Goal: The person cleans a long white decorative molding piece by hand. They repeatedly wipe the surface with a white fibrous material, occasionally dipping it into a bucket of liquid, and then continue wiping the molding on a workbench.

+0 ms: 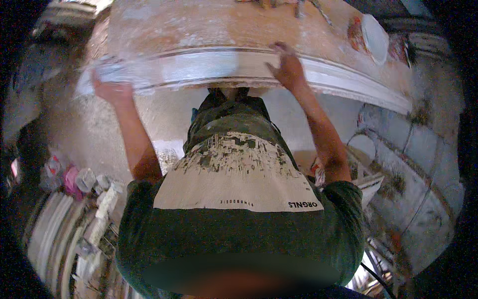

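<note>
A long pale strip with ridged edges, like a moulding (199, 66), lies across the near edge of a worn orange-brown tabletop (174, 30). My left hand (113, 91) is at the strip's left end, smeared by motion. Beside its fingers is a blurred whitish, see-through patch (113, 70); whether the hand holds it I cannot tell. Over the strip, right of the middle, my right hand (290, 69) has its thumb and fingers spread, with nothing in them. Whether it touches the strip is unclear.
A white round container (374, 39) with reddish-brown stains around it sits at the table's back right. Small dark tools (298, 7) lie at the far edge. Several long pale strips (55, 239) and a pink object (73, 182) are at lower left. Grey slabs (423, 154) are at right.
</note>
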`<action>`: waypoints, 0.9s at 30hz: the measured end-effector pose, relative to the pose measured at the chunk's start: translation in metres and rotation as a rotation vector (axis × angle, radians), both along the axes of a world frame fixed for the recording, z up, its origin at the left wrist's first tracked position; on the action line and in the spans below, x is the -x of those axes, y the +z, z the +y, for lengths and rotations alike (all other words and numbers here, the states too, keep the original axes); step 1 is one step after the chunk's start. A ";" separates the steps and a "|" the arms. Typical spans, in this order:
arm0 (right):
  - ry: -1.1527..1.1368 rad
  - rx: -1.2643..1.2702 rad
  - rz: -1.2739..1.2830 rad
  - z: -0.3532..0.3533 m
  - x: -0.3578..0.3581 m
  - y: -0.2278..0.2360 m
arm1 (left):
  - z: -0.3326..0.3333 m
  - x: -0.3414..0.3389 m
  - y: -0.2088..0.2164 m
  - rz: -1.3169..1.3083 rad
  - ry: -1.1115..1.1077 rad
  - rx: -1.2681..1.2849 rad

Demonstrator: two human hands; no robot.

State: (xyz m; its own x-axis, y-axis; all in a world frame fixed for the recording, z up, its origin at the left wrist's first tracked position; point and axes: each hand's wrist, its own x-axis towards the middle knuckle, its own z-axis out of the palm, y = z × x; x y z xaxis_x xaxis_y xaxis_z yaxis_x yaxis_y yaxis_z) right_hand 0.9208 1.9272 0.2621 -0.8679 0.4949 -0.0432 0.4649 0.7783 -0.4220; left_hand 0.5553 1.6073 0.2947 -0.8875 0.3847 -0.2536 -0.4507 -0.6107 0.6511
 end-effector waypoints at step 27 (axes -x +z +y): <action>0.034 0.168 -0.227 0.027 -0.033 -0.001 | -0.068 0.003 0.006 -0.004 0.308 -0.175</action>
